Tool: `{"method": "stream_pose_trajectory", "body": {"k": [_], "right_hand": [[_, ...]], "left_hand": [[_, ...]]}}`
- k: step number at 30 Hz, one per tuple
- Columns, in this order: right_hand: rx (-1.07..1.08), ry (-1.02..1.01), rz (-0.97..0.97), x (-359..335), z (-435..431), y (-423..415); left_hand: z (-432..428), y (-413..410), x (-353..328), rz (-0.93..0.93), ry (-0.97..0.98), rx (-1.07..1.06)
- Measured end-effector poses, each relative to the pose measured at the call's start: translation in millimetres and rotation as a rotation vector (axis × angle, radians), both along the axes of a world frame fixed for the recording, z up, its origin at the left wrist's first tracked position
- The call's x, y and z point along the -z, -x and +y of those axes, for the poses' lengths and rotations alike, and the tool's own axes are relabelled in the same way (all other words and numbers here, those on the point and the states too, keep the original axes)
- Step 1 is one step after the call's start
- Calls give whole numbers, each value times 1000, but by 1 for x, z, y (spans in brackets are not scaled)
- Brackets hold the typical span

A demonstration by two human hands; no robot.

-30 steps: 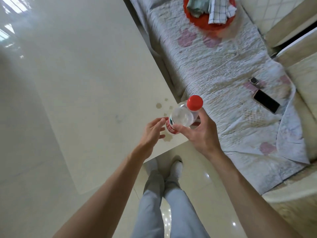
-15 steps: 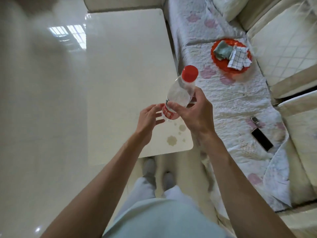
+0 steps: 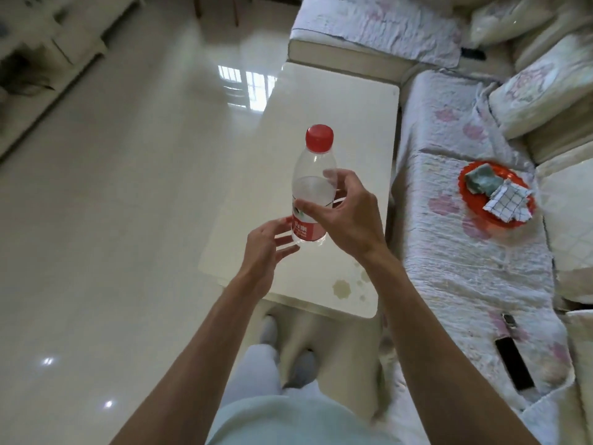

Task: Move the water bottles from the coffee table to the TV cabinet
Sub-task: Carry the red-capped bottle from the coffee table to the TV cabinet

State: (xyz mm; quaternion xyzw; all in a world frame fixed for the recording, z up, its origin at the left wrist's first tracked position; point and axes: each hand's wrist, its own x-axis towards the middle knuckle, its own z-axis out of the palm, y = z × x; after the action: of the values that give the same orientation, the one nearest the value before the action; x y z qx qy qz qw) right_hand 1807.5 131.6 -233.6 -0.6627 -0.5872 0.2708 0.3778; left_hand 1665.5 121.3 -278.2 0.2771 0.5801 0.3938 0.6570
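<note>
I have the water bottle (image 3: 310, 191) lifted clear of the tabletop (image 3: 337, 123), upright in the middle of the frame, red cap on top and red label low on its body. My right hand (image 3: 348, 220) makes the grip: thumb across the near face and fingers around the far side at mid-height, clenched on the bottle. My left hand (image 3: 264, 248) is open beside the base, its fingertips (image 3: 290, 239) at or just against the label; I cannot tell whether they press. I judge this to be the carry step: the bottle is off the coffee table and has to travel to the TV cabinet, which I take to be the blurred low pale furniture (image 3: 61, 40) in the upper left of the frame. No other bottle shows on the tabletop. The next move calls for a turn to the left and a walk across the glossy floor (image 3: 112, 220), which lies open all the way there. The tabletop's near corner is just ahead of my feet, and the quilted sofa (image 3: 465, 252) hems in the right, so I should step left of that corner. The orange plate (image 3: 481, 216) with cloths and the phone (image 3: 513, 364) lie well aside on the sofa.
</note>
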Motion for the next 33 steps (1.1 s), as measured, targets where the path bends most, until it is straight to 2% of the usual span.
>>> {"method": "stream_pose_trajectory", "body": {"k": [6, 12, 23, 33], "right_hand": [[-193, 0, 2, -16, 11, 86], [-397, -8, -59, -30, 18, 206], [-596, 36, -41, -33, 9, 456], [-792, 5, -33, -49, 12, 625]], "left_hand": [[-10, 92, -20, -17, -24, -194], [-28, 203, -21, -74, -38, -387], [-68, 440, -29, -32, -69, -563], [-83, 590, -36, -50, -78, -793]]}}
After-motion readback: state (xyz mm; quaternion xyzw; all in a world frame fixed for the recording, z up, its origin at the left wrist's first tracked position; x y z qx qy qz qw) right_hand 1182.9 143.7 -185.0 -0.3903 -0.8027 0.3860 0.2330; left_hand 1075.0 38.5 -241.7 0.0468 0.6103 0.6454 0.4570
